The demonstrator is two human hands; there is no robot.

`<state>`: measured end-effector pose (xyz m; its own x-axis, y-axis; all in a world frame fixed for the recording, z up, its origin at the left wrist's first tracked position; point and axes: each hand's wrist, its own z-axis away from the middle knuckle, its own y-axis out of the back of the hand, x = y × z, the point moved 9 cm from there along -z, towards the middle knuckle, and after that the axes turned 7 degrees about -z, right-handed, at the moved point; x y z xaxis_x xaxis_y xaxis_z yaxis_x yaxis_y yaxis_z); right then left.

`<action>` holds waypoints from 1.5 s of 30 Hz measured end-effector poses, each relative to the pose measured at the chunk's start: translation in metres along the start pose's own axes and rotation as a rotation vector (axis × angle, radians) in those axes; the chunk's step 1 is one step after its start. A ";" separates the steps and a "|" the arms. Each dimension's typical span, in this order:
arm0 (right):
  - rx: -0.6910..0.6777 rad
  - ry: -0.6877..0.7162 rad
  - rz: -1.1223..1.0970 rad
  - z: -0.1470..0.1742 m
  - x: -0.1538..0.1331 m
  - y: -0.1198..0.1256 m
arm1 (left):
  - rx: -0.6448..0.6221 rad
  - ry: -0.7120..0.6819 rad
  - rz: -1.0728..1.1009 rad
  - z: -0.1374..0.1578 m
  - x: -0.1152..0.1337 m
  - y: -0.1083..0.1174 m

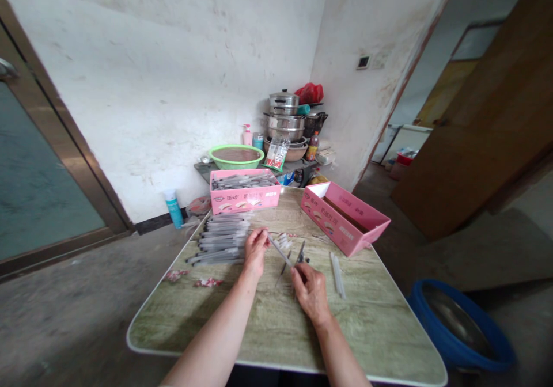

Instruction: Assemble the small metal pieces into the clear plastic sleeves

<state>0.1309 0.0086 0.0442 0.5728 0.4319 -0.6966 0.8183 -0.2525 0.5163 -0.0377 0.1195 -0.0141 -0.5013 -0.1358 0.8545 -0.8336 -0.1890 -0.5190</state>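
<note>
Between my two hands is a slim grey pen [280, 250], slanting down to the right above the table. My left hand [256, 250] pinches its upper end, and my right hand [310, 289] is closed round the lower end. Left of my left hand lie rows of similar grey pens [222, 238]. Dark thin pen parts [301, 252] rest just beyond my right hand, beside small whitish pieces [284, 241]. A few clear tubes [337, 275] lie to the right of that hand.
A pink box [245, 201] full of pens stands at the table's back left. Another pink box [345, 219] sits at the back right edge. Behind are a green basin [236, 165] and stacked steel pots [285, 123]. A blue tub [462, 326] stands on the floor at right.
</note>
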 end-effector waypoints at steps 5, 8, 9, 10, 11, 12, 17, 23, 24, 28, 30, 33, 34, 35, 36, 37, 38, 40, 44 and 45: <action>0.005 -0.027 0.005 -0.001 0.005 -0.002 | 0.005 0.003 -0.064 -0.001 -0.002 0.000; 0.016 -0.068 -0.016 -0.002 0.013 -0.003 | 0.021 -0.004 -0.093 -0.002 -0.003 0.002; 0.023 -0.082 -0.026 -0.002 0.016 -0.003 | 0.021 -0.008 -0.101 -0.002 -0.004 0.002; 0.030 -0.094 -0.036 -0.003 0.019 -0.003 | 0.020 -0.011 -0.108 -0.002 -0.004 0.002; 0.037 -0.102 -0.042 -0.003 0.021 -0.003 | 0.016 -0.012 -0.113 -0.002 -0.004 0.001; 0.040 -0.105 -0.042 -0.003 0.022 -0.002 | 0.011 -0.011 -0.115 -0.001 -0.004 0.000; 0.051 -0.077 0.004 -0.003 0.017 0.000 | -0.038 0.044 -0.111 0.005 -0.003 -0.008; 0.060 -0.084 -0.070 -0.003 0.013 0.003 | -0.116 0.059 -0.057 0.009 -0.003 -0.015; 0.058 -0.103 -0.105 -0.003 0.015 0.004 | -0.130 0.060 -0.050 0.009 -0.003 -0.016; 0.036 -0.252 -0.346 -0.002 0.030 0.000 | -0.181 0.060 -0.032 0.011 -0.002 -0.022; 0.023 -0.371 -0.497 0.000 0.040 -0.005 | -0.200 0.054 -0.027 0.012 0.000 -0.025; 0.015 -0.492 -0.654 0.004 0.048 -0.014 | -0.208 0.043 -0.028 0.014 0.003 -0.027; 0.017 -0.500 -0.676 0.004 0.048 -0.016 | -0.199 0.037 -0.032 0.014 0.003 -0.026; 0.022 -0.497 -0.684 0.003 0.048 -0.017 | -0.180 0.032 -0.036 0.013 0.004 -0.024; 0.027 -0.492 -0.684 0.002 0.047 -0.017 | -0.154 0.027 -0.041 0.012 0.004 -0.021; 0.028 -0.489 -0.682 0.001 0.047 -0.018 | -0.125 0.023 -0.044 0.011 0.004 -0.017; 0.026 -0.488 -0.685 0.000 0.047 -0.019 | -0.096 0.019 -0.045 0.010 0.004 -0.014; 0.030 -0.489 -0.719 -0.001 0.047 -0.021 | -0.044 0.016 -0.038 0.008 0.004 -0.009; 0.057 -0.468 -0.743 -0.001 0.047 -0.019 | 0.000 0.028 -0.006 0.005 0.002 -0.004; 0.056 -0.460 -0.706 0.000 0.047 -0.017 | -0.004 0.037 0.002 0.005 0.001 -0.004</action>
<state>0.1435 0.0335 0.0026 -0.1221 0.1114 -0.9863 0.9856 -0.1032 -0.1336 -0.0337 0.1151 -0.0116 -0.5113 -0.1004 0.8535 -0.8333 -0.1849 -0.5210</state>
